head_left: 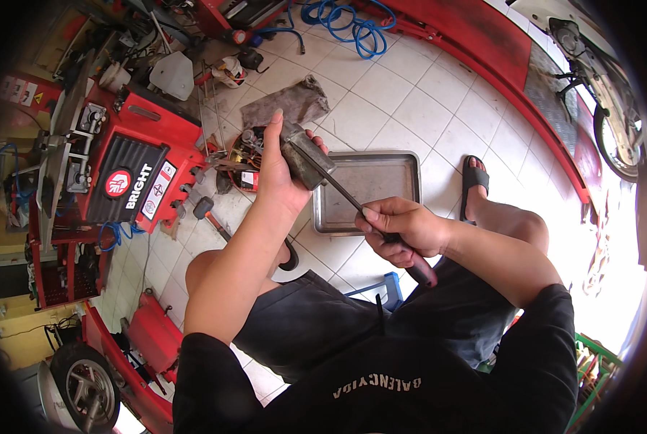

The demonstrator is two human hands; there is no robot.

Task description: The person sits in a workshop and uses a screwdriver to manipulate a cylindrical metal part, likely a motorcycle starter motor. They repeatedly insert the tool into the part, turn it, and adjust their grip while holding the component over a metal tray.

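My left hand (283, 189) is raised in front of me, wrapped around a grey, greasy metal part (307, 160) with a blocky body. In my right hand (410, 228) is a long screwdriver (346, 194), gripped by its dark red handle. Its dark shaft slants up and left onto the metal part and lies along the face turned to me; I cannot tell exactly where the tip rests. Below both hands a shallow rectangular metal tray (416, 181) sits on the tiled floor between my feet.
A grey rag (287, 103) lies beyond the tray. Left of me stand a red machine (150, 116) and a hammer (206, 210) on the floor. Blue hose (352, 32) coils at the far side, near a red lift platform (475, 50). A wheel (84, 383) is at lower left.
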